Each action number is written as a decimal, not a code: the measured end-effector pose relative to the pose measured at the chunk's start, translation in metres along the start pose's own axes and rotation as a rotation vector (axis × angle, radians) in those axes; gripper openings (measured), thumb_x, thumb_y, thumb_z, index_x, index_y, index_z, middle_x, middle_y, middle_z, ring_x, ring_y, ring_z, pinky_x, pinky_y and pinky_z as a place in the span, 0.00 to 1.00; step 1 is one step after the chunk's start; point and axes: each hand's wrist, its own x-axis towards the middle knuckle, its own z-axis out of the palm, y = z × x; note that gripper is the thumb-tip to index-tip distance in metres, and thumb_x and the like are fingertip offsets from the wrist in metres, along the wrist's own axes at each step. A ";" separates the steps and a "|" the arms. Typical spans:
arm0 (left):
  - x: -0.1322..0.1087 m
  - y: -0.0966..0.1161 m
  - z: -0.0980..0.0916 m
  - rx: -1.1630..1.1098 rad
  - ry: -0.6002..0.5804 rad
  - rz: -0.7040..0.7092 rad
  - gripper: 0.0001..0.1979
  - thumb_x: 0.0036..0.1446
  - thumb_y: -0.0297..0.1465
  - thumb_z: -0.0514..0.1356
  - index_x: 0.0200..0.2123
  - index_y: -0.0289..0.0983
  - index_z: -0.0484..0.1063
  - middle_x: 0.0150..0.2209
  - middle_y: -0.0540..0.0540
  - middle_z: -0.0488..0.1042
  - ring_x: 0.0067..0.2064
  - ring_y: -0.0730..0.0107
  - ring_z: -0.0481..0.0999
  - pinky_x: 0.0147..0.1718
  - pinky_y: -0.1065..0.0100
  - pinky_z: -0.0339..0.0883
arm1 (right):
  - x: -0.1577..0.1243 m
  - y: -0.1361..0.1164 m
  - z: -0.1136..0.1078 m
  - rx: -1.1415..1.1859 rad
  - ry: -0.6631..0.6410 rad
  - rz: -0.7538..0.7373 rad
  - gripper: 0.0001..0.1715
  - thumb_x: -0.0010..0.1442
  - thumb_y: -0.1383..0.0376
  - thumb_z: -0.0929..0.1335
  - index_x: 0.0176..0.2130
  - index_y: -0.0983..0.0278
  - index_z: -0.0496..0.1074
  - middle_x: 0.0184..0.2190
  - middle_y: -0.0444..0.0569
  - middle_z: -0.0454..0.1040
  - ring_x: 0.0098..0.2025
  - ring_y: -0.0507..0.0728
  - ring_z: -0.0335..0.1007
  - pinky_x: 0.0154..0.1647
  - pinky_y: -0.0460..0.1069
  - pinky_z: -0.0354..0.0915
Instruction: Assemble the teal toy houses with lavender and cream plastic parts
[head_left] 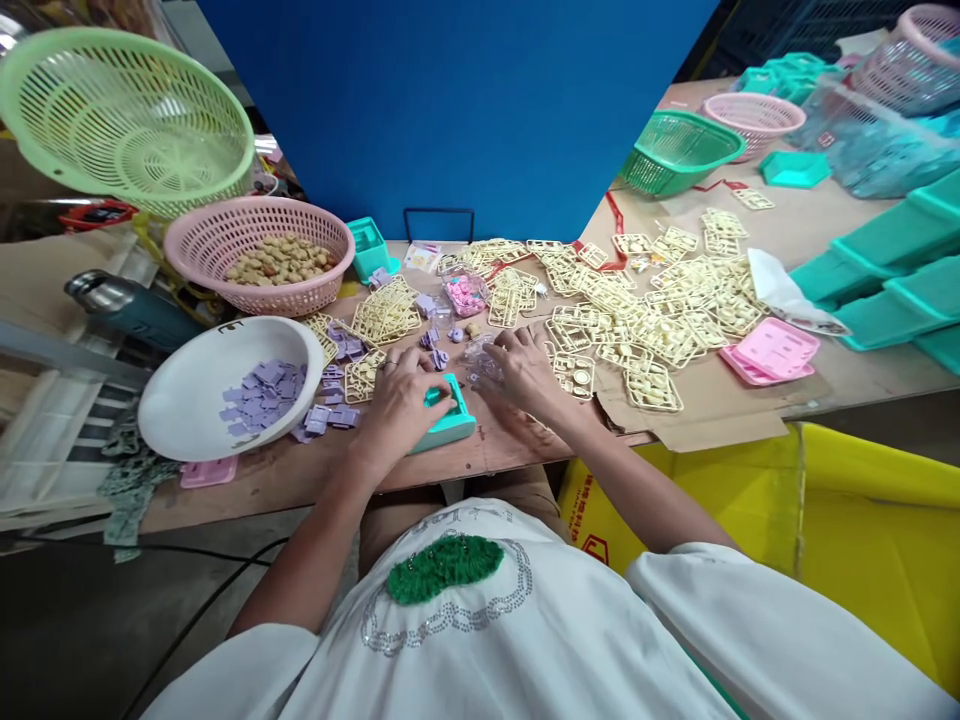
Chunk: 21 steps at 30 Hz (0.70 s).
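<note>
My left hand [405, 400] is closed on a teal plastic box-shaped part [448, 430], which stands near the table's front edge, its recess facing up. The thumb and fingers lie over its left side. To the right, my right hand [521, 372] has its fingers bent down at a small pile of clear plastic pieces [480, 352]; the fingertips are partly hidden, so what they pinch cannot be made out. Just beyond the hands lie small purple parts [431, 340], a tan round piece [472, 329] and a bag of pink pieces [465, 294].
Cream part frames [675, 310] cover the right of the table. At left stand a white bowl [169, 410] of purple pieces, a pink basket [259, 215] of tan pieces and a bottle [131, 305]. A blue panel [465, 110] rises behind; teal boxes [900, 260] are stacked right.
</note>
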 end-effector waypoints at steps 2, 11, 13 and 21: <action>-0.002 -0.002 0.000 0.008 0.007 0.013 0.03 0.54 0.28 0.75 0.32 0.42 0.85 0.44 0.42 0.75 0.53 0.48 0.72 0.56 0.46 0.71 | 0.004 0.004 0.002 0.016 -0.019 -0.001 0.19 0.72 0.55 0.68 0.45 0.67 0.83 0.46 0.63 0.77 0.49 0.69 0.64 0.54 0.64 0.60; 0.004 0.000 -0.007 -0.287 0.299 0.161 0.14 0.66 0.28 0.66 0.54 0.40 0.82 0.49 0.41 0.77 0.53 0.59 0.79 0.54 0.55 0.76 | 0.004 0.029 -0.018 0.333 0.262 -0.119 0.17 0.75 0.64 0.62 0.42 0.65 0.78 0.39 0.58 0.78 0.38 0.60 0.72 0.39 0.53 0.66; 0.010 0.007 -0.008 -0.362 0.233 0.169 0.18 0.64 0.26 0.66 0.56 0.40 0.81 0.50 0.41 0.79 0.52 0.60 0.81 0.51 0.58 0.78 | 0.001 0.021 -0.033 0.441 0.221 -0.249 0.15 0.75 0.63 0.62 0.40 0.64 0.76 0.35 0.54 0.77 0.34 0.58 0.72 0.35 0.51 0.64; 0.010 0.029 0.016 -1.084 0.309 -0.195 0.14 0.57 0.41 0.72 0.36 0.36 0.82 0.34 0.46 0.84 0.31 0.66 0.83 0.33 0.64 0.82 | -0.007 -0.041 -0.054 1.371 0.320 0.095 0.25 0.59 0.43 0.78 0.37 0.60 0.77 0.35 0.47 0.78 0.38 0.54 0.75 0.40 0.49 0.73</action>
